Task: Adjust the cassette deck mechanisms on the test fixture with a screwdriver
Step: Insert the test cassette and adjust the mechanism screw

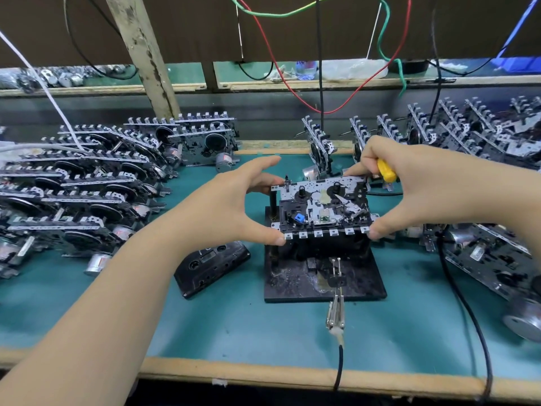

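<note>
We see the left hand (pixel 234 197) and right hand (pixel 409 186) pinching the cassette mechanism (pixel 322 209) on the black fixture (pixel 295 282). The right hand also holds a yellow screwdriver (pixel 385 170).

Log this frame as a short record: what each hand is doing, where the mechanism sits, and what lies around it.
left hand: thumb and fingers pinch the left edge of the mechanism
right hand: pinches the mechanism's right edge, with the yellow screwdriver tucked in the palm
mechanism: on top of the black fixture
cassette: flat on the green mat, left of the fixture
stacks: more mechanisms piled at left and right
screwdriver tip: hidden
</note>
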{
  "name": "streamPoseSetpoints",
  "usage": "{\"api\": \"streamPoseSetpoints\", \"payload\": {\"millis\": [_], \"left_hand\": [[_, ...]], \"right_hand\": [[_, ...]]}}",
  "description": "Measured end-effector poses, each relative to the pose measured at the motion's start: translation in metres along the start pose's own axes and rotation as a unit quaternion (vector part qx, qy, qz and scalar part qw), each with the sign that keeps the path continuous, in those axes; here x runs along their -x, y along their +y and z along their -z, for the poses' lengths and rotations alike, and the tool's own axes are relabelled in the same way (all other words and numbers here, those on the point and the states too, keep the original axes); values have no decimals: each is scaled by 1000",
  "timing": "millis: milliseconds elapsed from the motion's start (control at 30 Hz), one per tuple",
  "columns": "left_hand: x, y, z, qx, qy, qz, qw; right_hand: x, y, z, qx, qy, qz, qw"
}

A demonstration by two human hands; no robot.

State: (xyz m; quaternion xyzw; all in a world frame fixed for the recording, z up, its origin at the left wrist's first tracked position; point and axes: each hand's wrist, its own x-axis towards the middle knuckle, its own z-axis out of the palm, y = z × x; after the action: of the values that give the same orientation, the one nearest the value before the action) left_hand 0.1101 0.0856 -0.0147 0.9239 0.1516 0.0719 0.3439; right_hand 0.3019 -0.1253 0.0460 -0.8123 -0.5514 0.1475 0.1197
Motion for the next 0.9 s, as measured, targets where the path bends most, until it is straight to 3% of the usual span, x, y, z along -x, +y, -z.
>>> {"api": "streamPoseSetpoints", "payload": {"millis": [167,433,533,633,700,900], "left_hand": [[2,1,-2,2,-2,3,1000],[5,12,-1,-17,-17,29,999],[28,2,-5,-131,-25,87,987],[65,-17,-9,-245,-57,192,949],[84,-26,-11,-282,-42,185,941],[107,-30,16,-92,109,140,980]], "right_hand": [[-3,8,-7,-19,-17,-11,1000],[-11,7,-10,57,-43,-4,997],[-9,8,-12,46,-40,-7,998],[-8,11,-14,45,-31,-11,998],[-7,13,-14,38,-28,-10,999],[-4,14,-16,18,-32,-6,999]]}}
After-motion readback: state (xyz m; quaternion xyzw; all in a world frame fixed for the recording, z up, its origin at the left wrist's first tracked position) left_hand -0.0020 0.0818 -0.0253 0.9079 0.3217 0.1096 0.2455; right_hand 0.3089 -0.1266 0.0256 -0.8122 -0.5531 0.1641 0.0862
